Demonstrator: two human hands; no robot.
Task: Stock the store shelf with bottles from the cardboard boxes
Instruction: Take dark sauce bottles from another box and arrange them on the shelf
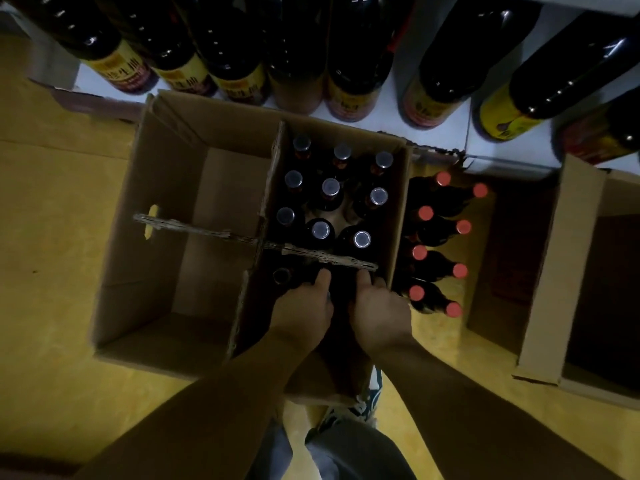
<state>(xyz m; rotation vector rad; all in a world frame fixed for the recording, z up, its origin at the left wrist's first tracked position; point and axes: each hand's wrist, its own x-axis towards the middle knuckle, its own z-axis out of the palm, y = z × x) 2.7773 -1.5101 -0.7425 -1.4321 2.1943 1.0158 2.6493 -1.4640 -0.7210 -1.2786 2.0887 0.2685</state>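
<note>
A brown cardboard box (166, 202) with crossed cardboard dividers stands on the yellow floor (52, 237), and its far edge touches the white store shelf (398, 109). Nine dark glass bottles with silvery caps (330, 188) stand upright and tightly packed in its far right compartment. The near right compartment holds more dark bottles (282, 276), barely legible in the gloom. The left grip (301, 306) and right grip (377, 306) reach into it side by side, each clenched around the top of one of these, thumbs against the cross divider. The two left compartments show bare cardboard bottoms. Red-capped dark bottles (426, 213) crowd just beside the box's right wall, between it and a second open cardboard box (540, 271). Large yellow-labelled dark bottles (239, 74) line the shelf.
</note>
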